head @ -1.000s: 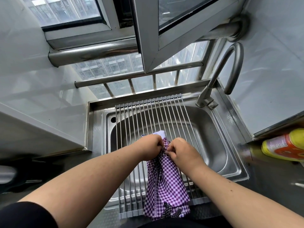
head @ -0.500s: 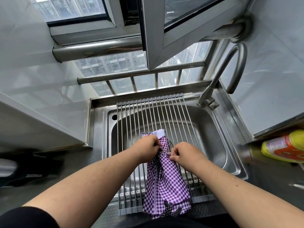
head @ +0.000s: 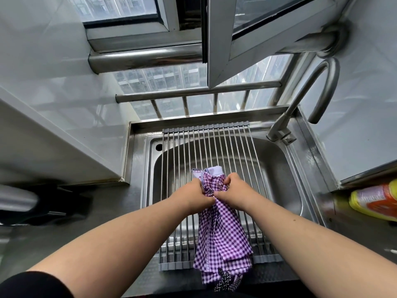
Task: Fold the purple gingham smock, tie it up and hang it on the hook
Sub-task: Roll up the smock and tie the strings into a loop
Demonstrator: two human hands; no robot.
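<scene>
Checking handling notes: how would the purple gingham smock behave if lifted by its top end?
The smock is probably floppy: it bunches where the left hand and right hand grip it. Likely light; its lower end drapes over the rack.

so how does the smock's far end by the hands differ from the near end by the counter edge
The smock is gathered narrow at its far end, where the left hand and right hand grip it; its near end fans out wide and loose. The far end shows a plain white band, the near end dark patterned ties. Both ends lie on the drying rack and share the purple check.
</scene>
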